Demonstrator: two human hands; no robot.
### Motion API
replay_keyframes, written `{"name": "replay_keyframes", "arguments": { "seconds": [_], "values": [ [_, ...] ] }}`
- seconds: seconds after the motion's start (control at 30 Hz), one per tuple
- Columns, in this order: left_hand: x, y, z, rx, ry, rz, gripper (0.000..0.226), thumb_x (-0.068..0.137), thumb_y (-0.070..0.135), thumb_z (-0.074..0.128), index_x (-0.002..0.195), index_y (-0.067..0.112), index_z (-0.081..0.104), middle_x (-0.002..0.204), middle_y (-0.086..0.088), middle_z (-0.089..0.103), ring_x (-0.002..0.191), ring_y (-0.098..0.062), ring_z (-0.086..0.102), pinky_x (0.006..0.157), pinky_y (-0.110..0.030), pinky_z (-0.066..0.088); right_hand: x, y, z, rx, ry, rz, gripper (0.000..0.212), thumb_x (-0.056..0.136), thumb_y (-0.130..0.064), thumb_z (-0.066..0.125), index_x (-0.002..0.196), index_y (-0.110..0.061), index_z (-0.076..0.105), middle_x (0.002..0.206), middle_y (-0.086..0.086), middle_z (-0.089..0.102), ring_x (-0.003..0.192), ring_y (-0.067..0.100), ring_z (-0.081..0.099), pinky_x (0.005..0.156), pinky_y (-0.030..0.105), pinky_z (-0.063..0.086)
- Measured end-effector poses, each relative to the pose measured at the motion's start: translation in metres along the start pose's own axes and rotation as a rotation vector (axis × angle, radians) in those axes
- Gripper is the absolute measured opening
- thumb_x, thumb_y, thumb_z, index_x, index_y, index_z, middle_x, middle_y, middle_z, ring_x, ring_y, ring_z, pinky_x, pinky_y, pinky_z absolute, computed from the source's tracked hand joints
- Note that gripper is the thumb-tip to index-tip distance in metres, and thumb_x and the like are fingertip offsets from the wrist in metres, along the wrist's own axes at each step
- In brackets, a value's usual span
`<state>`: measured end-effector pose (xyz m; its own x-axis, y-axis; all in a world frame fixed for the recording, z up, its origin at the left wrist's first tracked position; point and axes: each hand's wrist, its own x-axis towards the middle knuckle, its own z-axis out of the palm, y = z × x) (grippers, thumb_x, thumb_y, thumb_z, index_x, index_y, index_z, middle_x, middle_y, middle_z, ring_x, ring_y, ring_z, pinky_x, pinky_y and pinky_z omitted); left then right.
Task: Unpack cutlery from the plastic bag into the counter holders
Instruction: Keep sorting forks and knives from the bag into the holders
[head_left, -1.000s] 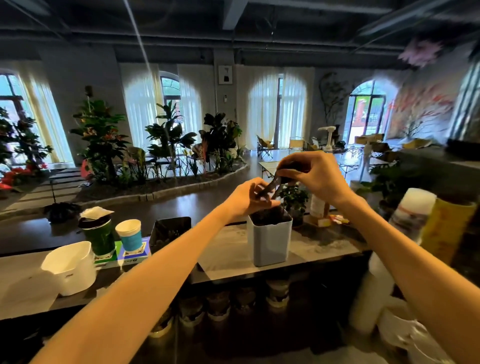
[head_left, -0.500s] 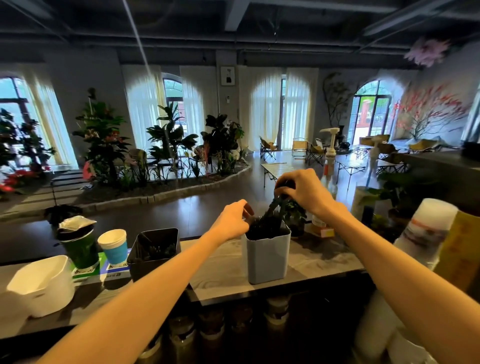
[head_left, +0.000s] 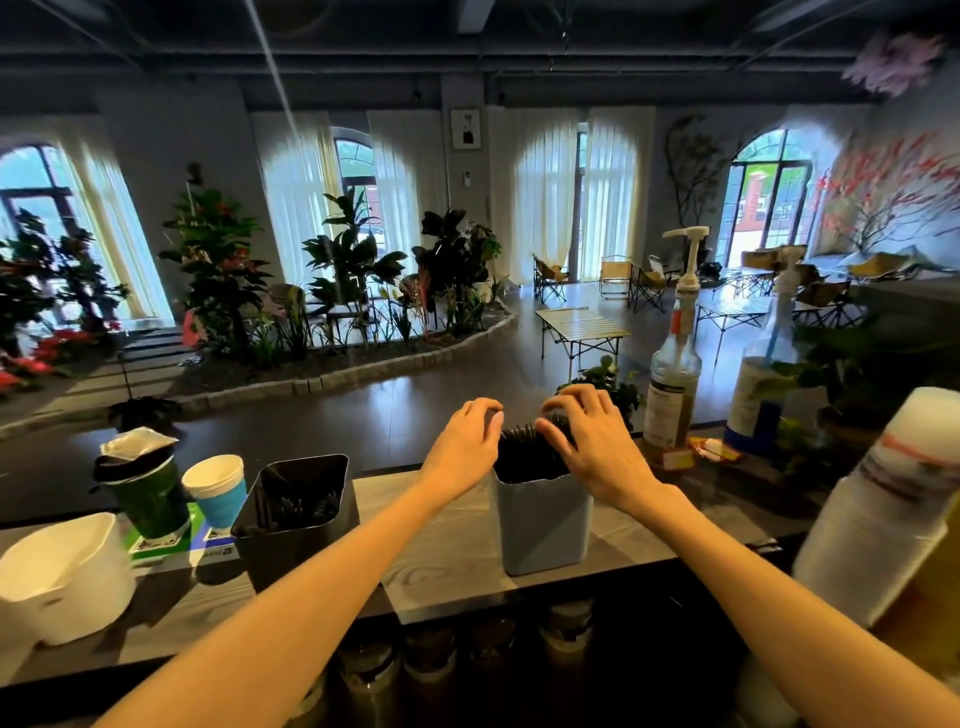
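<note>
A pale blue holder (head_left: 540, 525) stands upright on the wooden counter (head_left: 447, 551), packed with black cutlery (head_left: 522, 436) whose tops stick out above its rim. My left hand (head_left: 462, 452) curls against the left side of those tops. My right hand (head_left: 589, 449) arches over them from the right, fingertips on the bundle. To the left stands a black holder (head_left: 298, 525) with a few black pieces (head_left: 296, 506) inside. No plastic bag shows.
On the counter's left end are a white tub (head_left: 62, 571), a green lidded cup (head_left: 148, 493) and a blue-and-white cup (head_left: 218, 491). Pump bottles (head_left: 675, 384) and a small plant (head_left: 608, 382) stand behind the blue holder. A tall white cup stack (head_left: 883, 519) is at the right.
My right hand has brought the black cutlery down from above into the blue holder. Both hands now sit on the bundle's tops. The view has tilted down and closer.
</note>
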<state>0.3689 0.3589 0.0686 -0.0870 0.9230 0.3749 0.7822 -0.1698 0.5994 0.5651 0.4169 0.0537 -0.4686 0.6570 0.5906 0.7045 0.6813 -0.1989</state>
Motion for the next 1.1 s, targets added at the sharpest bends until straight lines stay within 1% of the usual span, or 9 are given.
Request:
{"name": "replay_keyframes", "arguments": {
  "seconds": [0.2,0.3,0.5,0.67,0.73,0.8,0.87,0.93,1.1],
  "values": [
    [-0.007,0.013,0.022,-0.054,-0.227,-0.018,0.049,0.111,0.027,0.024,0.157,0.011,0.024,0.165,-0.001,0.022,0.154,-0.013,0.010,0.125,-0.030,0.009,0.002,-0.007,0.005,0.221,-0.386,0.072,0.062,0.106,-0.050,0.030,0.161,-0.021,0.021,0.167,-0.005,0.022,0.151,0.013,0.026,0.125,0.034,0.021],
    [-0.007,0.014,0.024,-0.137,-0.233,-0.045,0.049,0.111,0.026,0.019,0.158,0.013,0.022,0.166,0.000,0.019,0.154,-0.013,0.007,0.125,-0.030,0.007,0.002,-0.009,0.007,0.156,-0.341,0.039,0.059,0.108,-0.047,0.030,0.160,-0.020,0.026,0.165,-0.003,0.028,0.149,0.016,0.031,0.123,0.043,0.024],
    [-0.017,0.007,0.011,0.036,-0.127,-0.049,0.050,0.111,0.032,0.019,0.157,0.014,0.025,0.166,-0.001,0.018,0.155,-0.014,0.004,0.126,-0.037,0.004,-0.005,-0.009,-0.001,0.223,-0.289,0.075,0.065,0.104,-0.051,0.036,0.159,-0.018,0.026,0.164,0.002,0.030,0.151,0.019,0.027,0.124,0.037,0.023],
    [-0.034,0.015,-0.009,0.006,-0.319,-0.098,0.052,0.111,0.030,0.018,0.158,0.009,0.013,0.168,-0.005,0.007,0.155,-0.017,0.002,0.121,-0.025,-0.001,-0.038,-0.029,-0.016,0.372,-0.033,0.177,0.067,0.101,-0.055,0.036,0.156,-0.019,0.034,0.164,-0.001,0.030,0.151,0.013,0.025,0.124,0.034,0.024],
    [-0.045,0.017,-0.014,-0.078,-0.266,-0.103,0.053,0.111,0.032,0.020,0.158,0.008,0.016,0.167,-0.004,0.012,0.155,-0.017,0.006,0.123,-0.027,0.002,-0.067,-0.048,-0.020,0.484,0.079,0.276,0.063,0.101,-0.054,0.037,0.153,-0.018,0.041,0.158,-0.001,0.040,0.147,0.012,0.035,0.121,0.034,0.031],
    [-0.064,0.020,-0.018,-0.210,-0.143,-0.126,0.049,0.110,0.033,0.024,0.152,0.009,0.034,0.157,-0.006,0.036,0.147,-0.018,0.030,0.120,-0.026,0.021,-0.109,-0.072,-0.018,0.613,0.154,0.383,0.058,0.102,-0.054,0.037,0.146,-0.019,0.050,0.148,-0.005,0.052,0.138,0.007,0.045,0.115,0.027,0.038],
    [-0.093,0.024,-0.019,-0.334,-0.056,-0.142,0.031,0.110,0.029,0.030,0.123,0.011,0.052,0.111,0.000,0.059,0.103,-0.008,0.054,0.088,-0.009,0.039,-0.153,-0.093,-0.011,0.718,0.167,0.459,0.051,0.102,-0.053,0.038,0.137,-0.022,0.059,0.135,-0.009,0.061,0.126,-0.001,0.053,0.103,0.012,0.042],
    [-0.128,0.019,-0.015,-0.415,-0.039,-0.212,0.029,0.109,0.029,0.035,0.110,0.010,0.056,0.094,-0.003,0.059,0.085,-0.009,0.054,0.074,-0.010,0.042,-0.196,-0.111,0.002,0.776,0.140,0.543,0.044,0.101,-0.052,0.039,0.125,-0.026,0.065,0.121,-0.014,0.067,0.117,-0.004,0.058,0.092,0.007,0.044],
    [-0.246,-0.016,0.008,-0.569,-0.235,-0.390,0.045,0.108,0.037,0.037,0.101,0.007,0.069,0.092,-0.011,0.075,0.081,-0.020,0.069,0.070,-0.028,0.054,-0.294,-0.160,0.036,1.047,-0.079,0.772,0.041,0.103,-0.042,0.041,0.101,-0.017,0.073,0.097,0.001,0.077,0.092,0.015,0.074,0.084,0.032,0.058]
  ]
}}
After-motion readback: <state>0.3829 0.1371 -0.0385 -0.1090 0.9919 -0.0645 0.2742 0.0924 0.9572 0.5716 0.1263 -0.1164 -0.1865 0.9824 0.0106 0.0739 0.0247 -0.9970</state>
